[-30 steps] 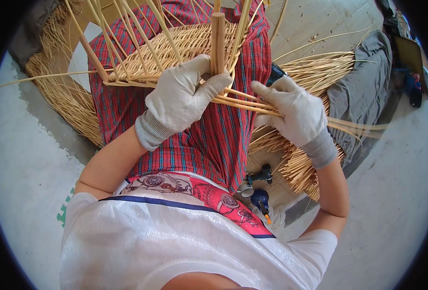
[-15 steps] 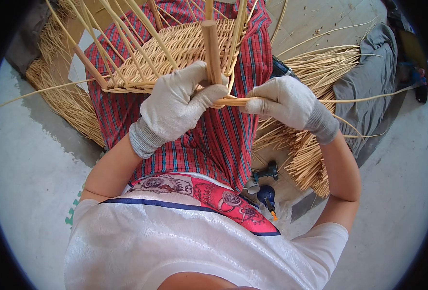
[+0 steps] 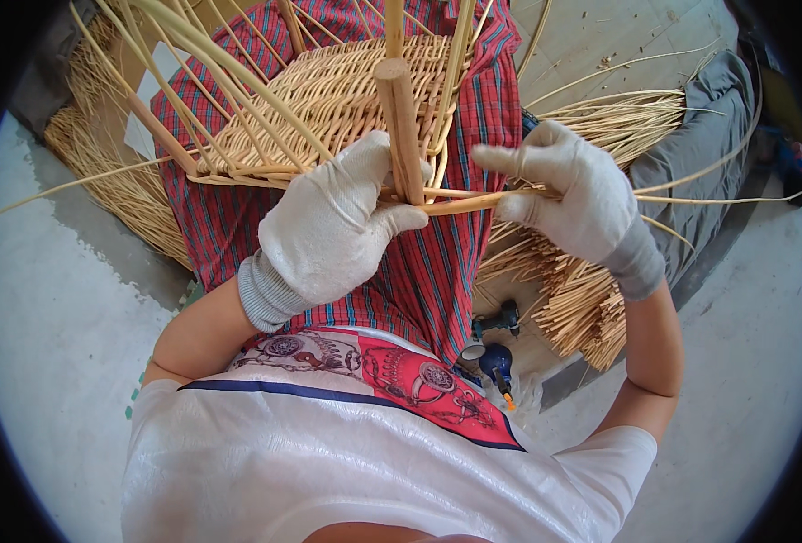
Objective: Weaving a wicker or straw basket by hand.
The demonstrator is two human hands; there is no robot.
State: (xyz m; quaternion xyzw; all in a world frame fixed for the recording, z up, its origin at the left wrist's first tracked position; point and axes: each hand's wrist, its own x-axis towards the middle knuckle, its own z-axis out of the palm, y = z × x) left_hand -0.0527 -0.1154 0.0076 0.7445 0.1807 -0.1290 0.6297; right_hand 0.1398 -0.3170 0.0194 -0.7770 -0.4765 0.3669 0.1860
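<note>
A half-woven wicker basket [image 3: 319, 100], its upright stakes sticking up, rests on red checked cloth [image 3: 229, 235] over my lap. My left hand [image 3: 328, 226], in a pale knitted glove, grips the near right corner around a thick wooden post [image 3: 399, 127]; its thumb lies across the foot of the post, and some fingers are hidden behind it. To the right, my gloved right hand [image 3: 573, 199] has its index finger stretched toward the post while its thumb and other fingers hold long cane strands [image 3: 464, 204] that run out from that corner past my hand.
Cane bundles [image 3: 591, 308] lie at my right beside grey cloth [image 3: 695, 190], and more cane [image 3: 116, 199] lies at left on cardboard. Below the right bundles are a dark power drill [image 3: 502, 319] and a blue bottle with an orange nozzle [image 3: 496, 362].
Since half a second ago my right hand has shifted right and lifted its index finger off the strands. The basket corner and my left hand have dropped slightly in view, the thumb now lower on the post.
</note>
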